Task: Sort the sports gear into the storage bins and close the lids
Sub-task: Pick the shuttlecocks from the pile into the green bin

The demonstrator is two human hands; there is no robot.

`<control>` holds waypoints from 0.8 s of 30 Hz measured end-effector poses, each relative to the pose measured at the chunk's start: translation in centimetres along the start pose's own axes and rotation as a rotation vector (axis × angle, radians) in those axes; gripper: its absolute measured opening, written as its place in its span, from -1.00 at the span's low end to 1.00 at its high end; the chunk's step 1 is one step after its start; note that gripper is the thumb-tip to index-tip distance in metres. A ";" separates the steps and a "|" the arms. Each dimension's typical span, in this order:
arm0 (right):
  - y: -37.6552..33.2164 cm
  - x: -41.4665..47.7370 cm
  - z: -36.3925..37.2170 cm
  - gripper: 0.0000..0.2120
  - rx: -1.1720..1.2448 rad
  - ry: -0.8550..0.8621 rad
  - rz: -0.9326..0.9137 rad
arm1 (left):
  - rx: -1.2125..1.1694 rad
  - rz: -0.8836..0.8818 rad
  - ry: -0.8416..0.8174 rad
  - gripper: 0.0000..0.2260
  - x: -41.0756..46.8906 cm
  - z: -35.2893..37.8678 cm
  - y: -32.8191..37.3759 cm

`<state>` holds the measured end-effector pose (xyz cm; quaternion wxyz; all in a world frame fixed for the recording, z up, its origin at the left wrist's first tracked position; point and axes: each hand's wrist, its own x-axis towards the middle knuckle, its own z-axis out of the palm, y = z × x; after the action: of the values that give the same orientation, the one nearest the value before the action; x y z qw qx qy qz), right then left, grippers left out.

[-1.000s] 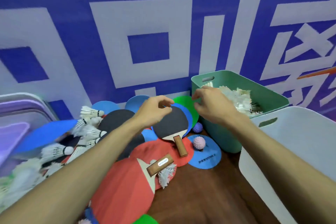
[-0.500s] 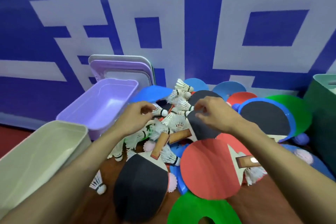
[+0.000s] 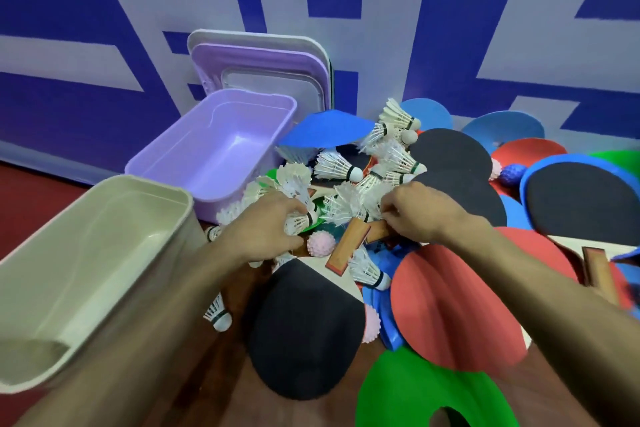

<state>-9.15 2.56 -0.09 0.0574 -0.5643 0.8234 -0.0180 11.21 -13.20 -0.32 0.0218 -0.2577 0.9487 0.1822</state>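
Shuttlecocks (image 3: 337,166): left hand (image 3: 263,234) grips one; right hand (image 3: 417,215) pinches another's feathers (open purple bin (image 3: 221,149) just beside).

Dark brown, wood-look floor (image 3: 228,392), redder at far left. Set on it: beige bin (image 3: 145,181), lilac bin (image 3: 242,94) just behind, lone shuttlecock (image 3: 216,314), black-faced paddle (image 3: 304,329), green disc (image 3: 415,388). Probably also lids (image 3: 259,59), leaning on the wall.

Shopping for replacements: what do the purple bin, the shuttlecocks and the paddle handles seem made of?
The purple bin looks like moulded plastic, smooth with a soft sheen. The shuttlecocks have white feathered skirts, natural or synthetic unclear, on pale rounded bases. The paddle handles seem wood: brown, with streaky grain.
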 end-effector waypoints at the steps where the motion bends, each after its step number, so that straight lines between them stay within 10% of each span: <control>1: -0.2 -0.1 0.0 -0.86 -0.014 0.018 0.001 | 0.035 -0.005 0.008 -0.57 -0.1 0.1 0.0; 24: 6.2 -12.6 -8.6 -0.83 0.109 0.512 0.210 | -0.142 0.226 0.321 -0.51 -0.7 -2.9 12.0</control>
<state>-11.39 16.25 8.76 -0.1210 -0.4492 0.8628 -0.1981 6.01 -4.24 6.49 -0.1685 -0.1764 0.9476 0.2063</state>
